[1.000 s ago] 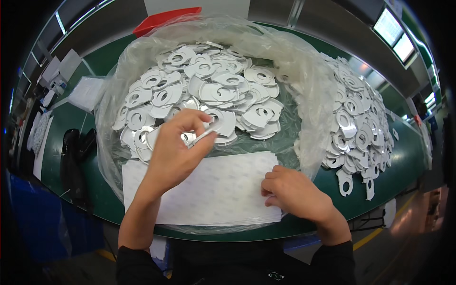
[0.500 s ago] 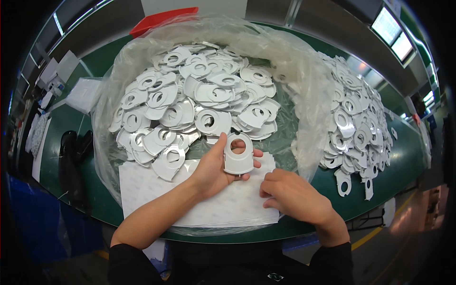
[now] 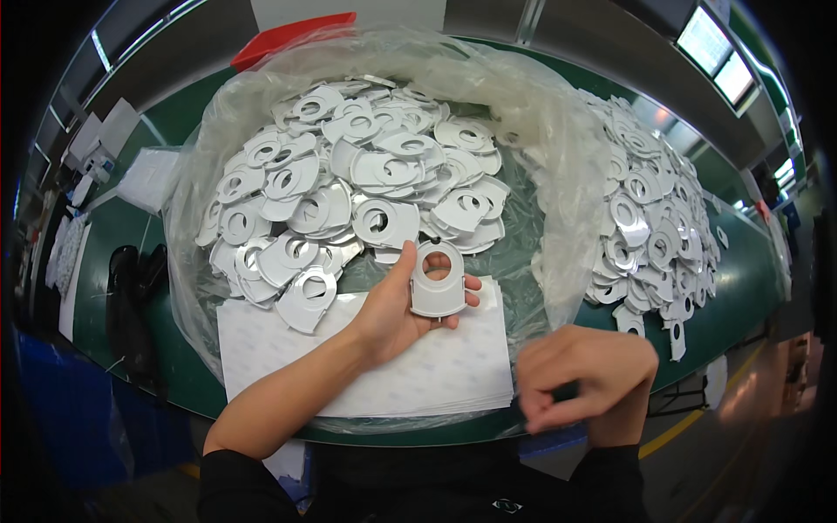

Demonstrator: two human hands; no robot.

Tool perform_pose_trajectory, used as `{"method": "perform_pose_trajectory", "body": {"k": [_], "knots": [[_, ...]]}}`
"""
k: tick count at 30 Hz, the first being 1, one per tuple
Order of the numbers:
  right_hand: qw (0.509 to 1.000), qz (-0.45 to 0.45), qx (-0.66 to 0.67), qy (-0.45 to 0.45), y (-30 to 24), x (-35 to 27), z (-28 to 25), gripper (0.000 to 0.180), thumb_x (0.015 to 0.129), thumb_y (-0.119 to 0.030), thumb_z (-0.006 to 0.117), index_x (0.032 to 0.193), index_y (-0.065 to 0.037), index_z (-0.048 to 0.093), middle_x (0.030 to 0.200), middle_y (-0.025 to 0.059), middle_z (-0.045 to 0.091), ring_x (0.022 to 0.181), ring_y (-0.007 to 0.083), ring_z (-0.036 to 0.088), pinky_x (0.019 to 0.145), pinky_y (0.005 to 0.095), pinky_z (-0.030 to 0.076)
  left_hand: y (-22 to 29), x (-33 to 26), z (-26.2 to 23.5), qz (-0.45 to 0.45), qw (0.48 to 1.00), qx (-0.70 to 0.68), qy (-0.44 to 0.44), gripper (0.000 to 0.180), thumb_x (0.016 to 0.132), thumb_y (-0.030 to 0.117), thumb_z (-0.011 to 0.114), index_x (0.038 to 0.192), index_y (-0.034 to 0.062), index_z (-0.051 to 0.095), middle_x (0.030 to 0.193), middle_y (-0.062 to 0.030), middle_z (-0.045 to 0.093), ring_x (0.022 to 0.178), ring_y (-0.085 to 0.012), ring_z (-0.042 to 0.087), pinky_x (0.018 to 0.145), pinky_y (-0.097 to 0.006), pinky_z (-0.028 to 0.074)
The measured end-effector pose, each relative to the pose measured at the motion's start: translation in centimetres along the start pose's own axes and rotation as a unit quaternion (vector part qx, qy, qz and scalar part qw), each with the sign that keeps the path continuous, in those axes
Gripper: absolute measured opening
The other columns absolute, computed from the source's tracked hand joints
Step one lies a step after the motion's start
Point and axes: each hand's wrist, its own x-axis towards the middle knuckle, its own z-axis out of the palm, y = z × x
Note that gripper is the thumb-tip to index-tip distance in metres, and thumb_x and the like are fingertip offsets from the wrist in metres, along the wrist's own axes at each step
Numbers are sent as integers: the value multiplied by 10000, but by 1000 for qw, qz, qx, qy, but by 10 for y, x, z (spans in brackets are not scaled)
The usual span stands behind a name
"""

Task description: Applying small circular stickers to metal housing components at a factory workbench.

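R hand (image 3: 586, 381) is nearest, at the front edge of the green table (image 3: 741, 296), fingers curled in w/ thumb against fingertips, pinching something too small to make out. Just beyond, a stack of white sheets (image 3: 436, 375) lies along the front edge, partly under the clear plastic bag (image 3: 558, 148). L hand (image 3: 403, 307) hovers over that stack, palm up, fingers closed on one flat white part w/ a round hole (image 3: 438, 281): thumb on its left edge, fingertips showing at its right edge, part held upright-ish above the sheets' far edge. Behind it, approx mid-table, a big heap of the same white holed parts (image 3: 349, 200) sits inside the opened bag. 2nd heap of like parts (image 3: 654, 218) spreads outside the bag toward the table's right edge, a few strays near the front-right corner. Dark black object (image 3: 131, 296) lies at the table's left side; white sheets & small items (image 3: 148, 174) toward the far-left corner. Red flat thing (image 3: 292, 37) at the far edge, behind the bag
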Motion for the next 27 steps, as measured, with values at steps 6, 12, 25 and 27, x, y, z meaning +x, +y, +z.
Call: {"method": "perform_pose_trajectory", "body": {"k": [6,12,25,27], "knots": [[894,8,198,403,18,20,6,78,823,-6,635,799,14,563,823,40,565,725,88,532,632,219,440,-1,-1,-2,-7,999,40,-14,565,968,545,134,1105,102,457,1098,-191,583,978,-270,584,697,-320,457],[871,50,173,456,62,55,20,95,890,-82,586,869,6,555,1063,47,436,697,74,531,609,210,478,-2,-1,3,0,999,43,-28,590,965,549,124,1078,93,481,1057,-138,588,937,-243,584,679,-314,455],[864,62,244,437,72,57,17,132,916,-136,573,902,-5,563,850,-1,527,657,64,526,582,206,463,-2,-1,2,1,999,39,-9,603,967,545,121,1066,71,480,1040,-139,583,910,-247,598,650,-314,459],[823,92,326,456,67,58,16,162,921,-188,576,916,-27,578,789,-21,535,648,52,504,584,193,437,0,-2,7,-4,999,45,5,603,967,547,127,1073,67,476,1036,-147,588,903,-249,606,641,-310,460]]}}
